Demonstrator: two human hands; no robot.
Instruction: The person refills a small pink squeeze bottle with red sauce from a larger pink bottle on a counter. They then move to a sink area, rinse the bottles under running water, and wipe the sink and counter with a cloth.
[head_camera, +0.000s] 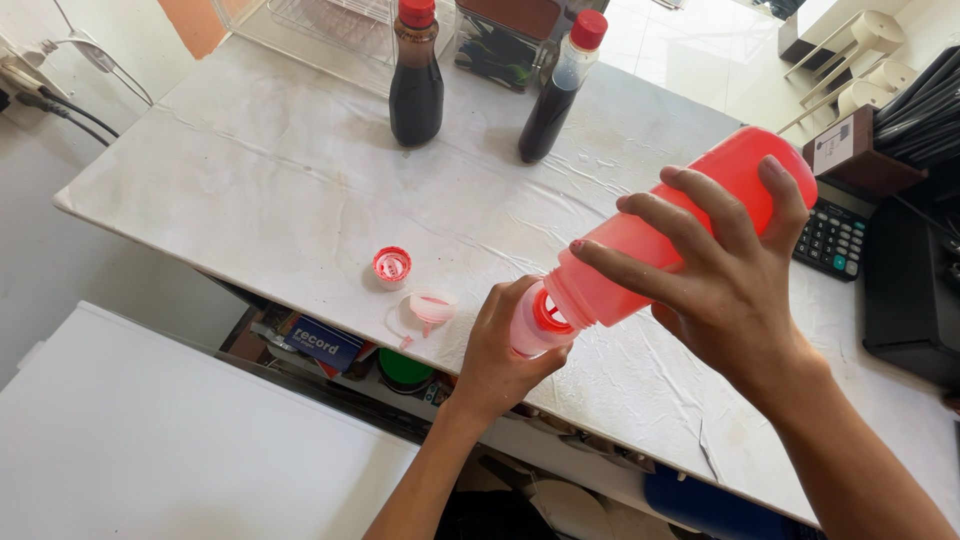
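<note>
A soft, full-looking red squeeze bottle (690, 225) is grasped mid-body by the right hand (725, 275); at its eight-o'clock mouth, a small container (530, 320) is clasped by the left hand (500, 355).

A white square label (833, 146) with a dark printed code fronts the brown box just above the calculator (830, 240). A blue rectangular package (322, 343) lies far left of the calculator, under the counter (260, 180) edge.

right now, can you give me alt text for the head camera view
The right hand tips a large red plastic bottle mouth-down into a small container held by the left hand, over a white table. Two loose caps lie nearby, and two dark sauce bottles stand at the far edge.
</note>
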